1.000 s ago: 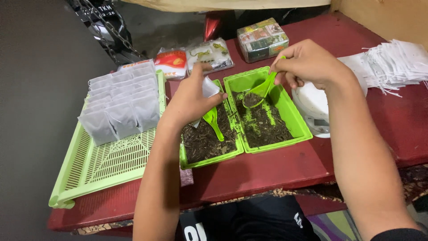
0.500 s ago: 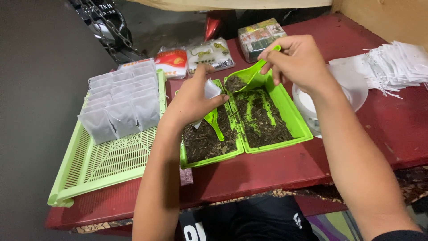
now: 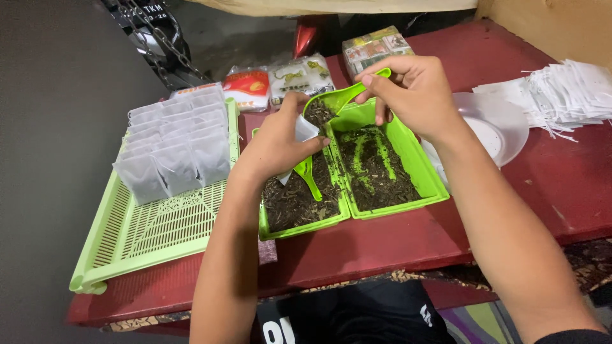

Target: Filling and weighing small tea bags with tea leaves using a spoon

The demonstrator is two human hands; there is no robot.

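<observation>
The right hand (image 3: pixel 417 95) pinches the handle of a green plastic scoop (image 3: pixel 335 102) between thumb and forefinger, the other fingers (image 3: pixel 382 111) curled loosely beneath; the scoop's bowl, heaped with dark loose tea, points away from those fingers toward the left hand (image 3: pixel 274 150). The left hand's fingers are closed around a small white filter bag (image 3: pixel 305 130), which stands at the fingertips with its mouth just beside the loaded bowl, touching or nearly touching it. Directly below the right hand's fingers lies the right green tray (image 3: pixel 421 175), its bottom showing through in streaks where the tea has been thinned. Under and just nearer the person than the left hand's fingers sits the left green tray (image 3: pixel 299 226), fuller with tea, and a second green scoop (image 3: pixel 310 175) rests in it just beneath the left palm. Well to the left of both hands, a light green slatted basket (image 3: pixel 153 236) holds upright rows of filled white bags (image 3: pixel 172 150). Beyond the fingers, at the far edge of the red worktop (image 3: pixel 382 245), lie sealed packets (image 3: pixel 274 79) and a small box (image 3: pixel 376 44). To the right of the right wrist are a white plate (image 3: pixel 494 124) and a heap of empty white bags (image 3: pixel 564 92).
</observation>
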